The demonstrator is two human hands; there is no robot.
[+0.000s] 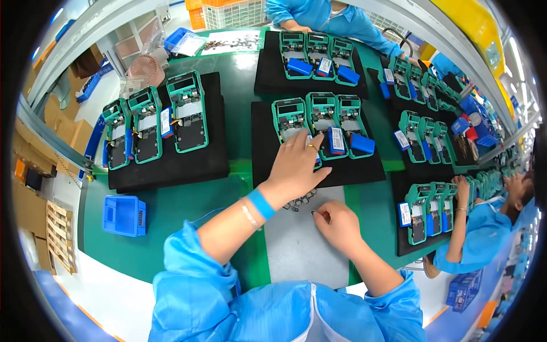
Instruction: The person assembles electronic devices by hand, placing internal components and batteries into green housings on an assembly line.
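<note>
On the black mat (353, 170) in front of me lie 3 green device housings (323, 108) with circuit boards and blue battery packs (336, 141). My left hand (293, 165) rests over the lower part of the leftmost housing, fingers stretched out and thumb apart. It partly covers that housing and a blue battery pack there. Nearer to me, my right hand (340, 227) is closed in a pinch above the grey sheet (305, 251). A tiny dark bit shows at its fingertips, too small to name. Several small dark metal parts (302, 200) lie close to it.
More housings (191, 114) lie on a black mat at the left, others farther back and right. A blue bin (124, 215) stands at the left, a pink fan (146, 69) behind. Co-workers in blue sit at the far side (325, 17) and the right (473, 233).
</note>
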